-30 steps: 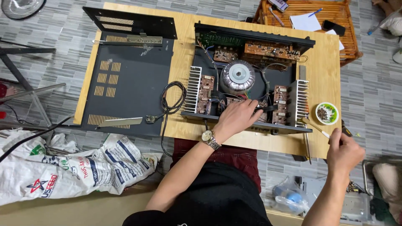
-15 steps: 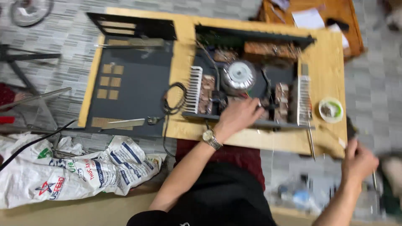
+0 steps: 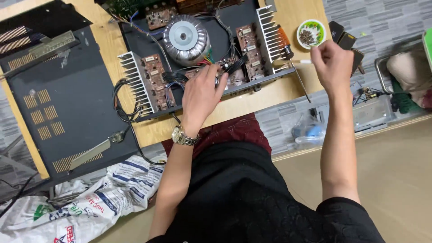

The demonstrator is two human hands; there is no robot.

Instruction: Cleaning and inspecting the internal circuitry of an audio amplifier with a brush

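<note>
Nearest you, your left forearm carries a metal wristwatch. Your left hand rests palm down, fingers spread, on the front section of the opened amplifier chassis, touching the wiring and circuit boards there. Your right hand is raised beside the chassis, pinching a thin white stick between its fingertips. A screwdriver with an orange handle lies just beside the right heat sink. Farther on, the round transformer sits mid-chassis, and a small bowl of screws stands on the wooden surface.
</note>
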